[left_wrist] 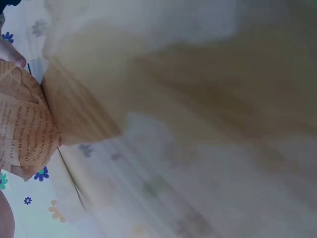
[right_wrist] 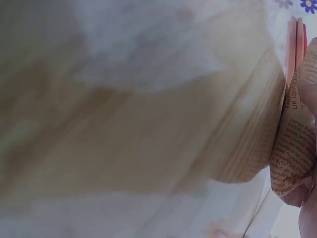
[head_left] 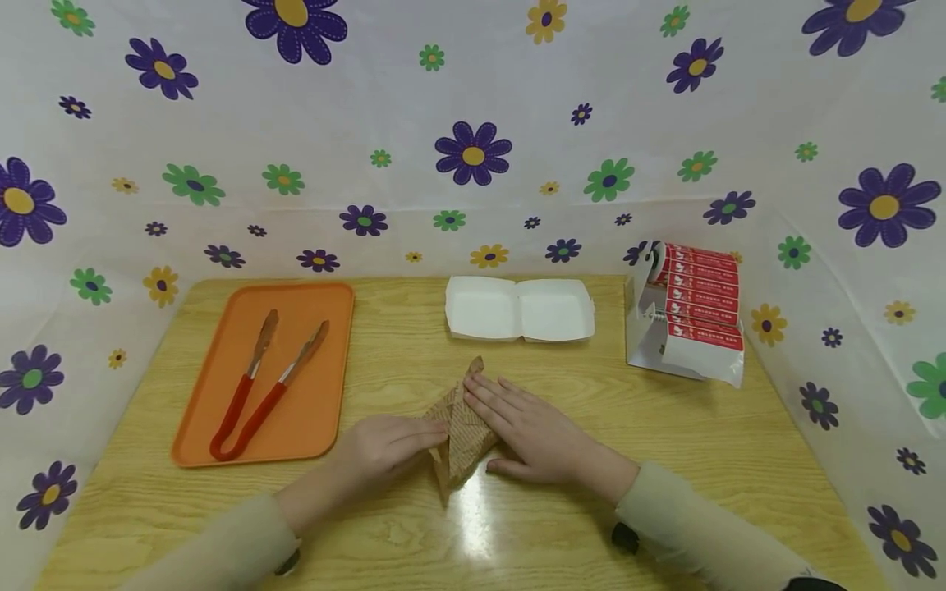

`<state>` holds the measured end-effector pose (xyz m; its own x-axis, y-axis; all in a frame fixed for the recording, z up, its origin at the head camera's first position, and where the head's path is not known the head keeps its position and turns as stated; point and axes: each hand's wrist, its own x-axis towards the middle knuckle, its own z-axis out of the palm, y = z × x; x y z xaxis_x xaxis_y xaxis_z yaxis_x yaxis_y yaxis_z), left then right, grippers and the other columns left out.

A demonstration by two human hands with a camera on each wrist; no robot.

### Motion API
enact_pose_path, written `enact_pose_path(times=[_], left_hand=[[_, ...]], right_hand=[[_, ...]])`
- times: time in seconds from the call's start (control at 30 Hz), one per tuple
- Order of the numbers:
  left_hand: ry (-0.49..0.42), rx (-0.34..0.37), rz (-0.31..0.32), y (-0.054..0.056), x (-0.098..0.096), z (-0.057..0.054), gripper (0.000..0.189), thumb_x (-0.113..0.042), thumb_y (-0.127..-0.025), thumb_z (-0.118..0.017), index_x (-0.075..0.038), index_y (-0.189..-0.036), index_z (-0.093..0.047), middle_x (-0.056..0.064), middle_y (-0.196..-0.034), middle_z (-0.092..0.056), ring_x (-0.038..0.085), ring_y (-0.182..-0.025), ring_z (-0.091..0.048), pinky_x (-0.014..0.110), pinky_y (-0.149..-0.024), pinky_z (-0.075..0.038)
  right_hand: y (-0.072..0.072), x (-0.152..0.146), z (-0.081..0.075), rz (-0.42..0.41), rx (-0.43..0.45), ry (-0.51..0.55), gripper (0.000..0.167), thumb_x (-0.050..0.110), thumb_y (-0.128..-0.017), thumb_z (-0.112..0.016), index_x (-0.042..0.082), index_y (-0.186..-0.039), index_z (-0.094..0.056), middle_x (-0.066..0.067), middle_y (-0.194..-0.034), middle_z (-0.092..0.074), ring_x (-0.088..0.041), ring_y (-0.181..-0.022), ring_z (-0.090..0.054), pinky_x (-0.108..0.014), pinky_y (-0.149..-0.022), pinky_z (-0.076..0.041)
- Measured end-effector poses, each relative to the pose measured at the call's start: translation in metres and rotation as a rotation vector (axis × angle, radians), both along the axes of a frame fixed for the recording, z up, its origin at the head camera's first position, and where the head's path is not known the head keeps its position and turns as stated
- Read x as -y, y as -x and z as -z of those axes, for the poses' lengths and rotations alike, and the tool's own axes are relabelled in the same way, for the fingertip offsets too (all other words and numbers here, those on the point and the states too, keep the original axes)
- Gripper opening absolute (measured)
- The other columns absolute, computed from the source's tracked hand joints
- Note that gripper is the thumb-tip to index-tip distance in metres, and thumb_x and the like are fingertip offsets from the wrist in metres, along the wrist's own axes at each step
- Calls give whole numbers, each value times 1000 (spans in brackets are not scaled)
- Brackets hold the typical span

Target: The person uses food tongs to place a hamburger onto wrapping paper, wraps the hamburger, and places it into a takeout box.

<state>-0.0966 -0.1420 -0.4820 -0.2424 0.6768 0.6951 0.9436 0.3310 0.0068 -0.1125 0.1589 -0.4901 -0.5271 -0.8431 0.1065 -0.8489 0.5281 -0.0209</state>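
Brown food wrapping paper (head_left: 466,427) printed with newspaper-style text lies folded into a pointed bundle at the middle of the table. What is inside it, if anything, is hidden. My left hand (head_left: 380,447) touches the bundle's left side with fingers held out straight. Across its upper right side rest the extended fingers of my right hand (head_left: 543,435), thumb apart near the table. In the left wrist view the printed paper (left_wrist: 25,119) shows at the left edge; the right wrist view has the paper (right_wrist: 292,148) at its right edge, partly covered by fingers.
An open white takeaway box (head_left: 484,308) stands behind the bundle. Tongs with red handles (head_left: 251,410) lie on an orange tray (head_left: 314,419) at left. At back right, a white rack (head_left: 643,345) holds several red-and-white paper packets (head_left: 702,287). Flowered cloth (head_left: 406,107) encloses the table.
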Motion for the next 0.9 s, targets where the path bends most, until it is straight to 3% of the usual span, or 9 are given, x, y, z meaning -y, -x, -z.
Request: enact_pose_path(times=[0.2,0.33,0.43,0.7,0.9], left_hand=[[-102,157,-59,9,-16,4,36,-21,-114,-49,-4,-114,-80,7,-110,-83,20,-96,-82,31,-86,-66],[-135,271,-123,18,-25,4,19,-12,-102,-69,-5,-116,-80,8,-110,-83,22,-97,-82,33,-87,-67],[-138,367,-175,24,-31,3,24,-5,-93,-77,-7,-117,-81,8,-113,-83,23,-101,-81,35,-91,-66],[-193,540,-234,40,-45,12,23,-4,-96,-75,-8,-118,-81,8,-119,-81,26,-109,-79,39,-97,-64],[-275,605,-249,41,-55,20,23,-2,-96,-75,-5,-118,-81,10,-118,-81,27,-108,-80,38,-96,-65]], right_hand=[[0,1,-1,-1,22,1,98,58,-101,-62,1,-169,-20,-15,-179,-16,-29,-167,-18,-46,-136,-20],[-1,0,-3,1,35,5,98,56,-101,-65,1,-169,-20,-15,-179,-17,-29,-166,-18,-46,-135,-21],[-1,-1,-3,-1,39,2,96,55,-102,-64,0,-168,-21,-16,-179,-17,-30,-166,-19,-46,-135,-21],[0,-2,-4,-2,36,-5,91,56,-102,-63,-4,-164,-33,-21,-177,-18,-33,-164,-25,-46,-134,-25],[1,-5,-1,15,120,28,91,48,-103,-63,-6,-165,-26,-24,-177,-11,-36,-164,-23,-48,-134,-26]])
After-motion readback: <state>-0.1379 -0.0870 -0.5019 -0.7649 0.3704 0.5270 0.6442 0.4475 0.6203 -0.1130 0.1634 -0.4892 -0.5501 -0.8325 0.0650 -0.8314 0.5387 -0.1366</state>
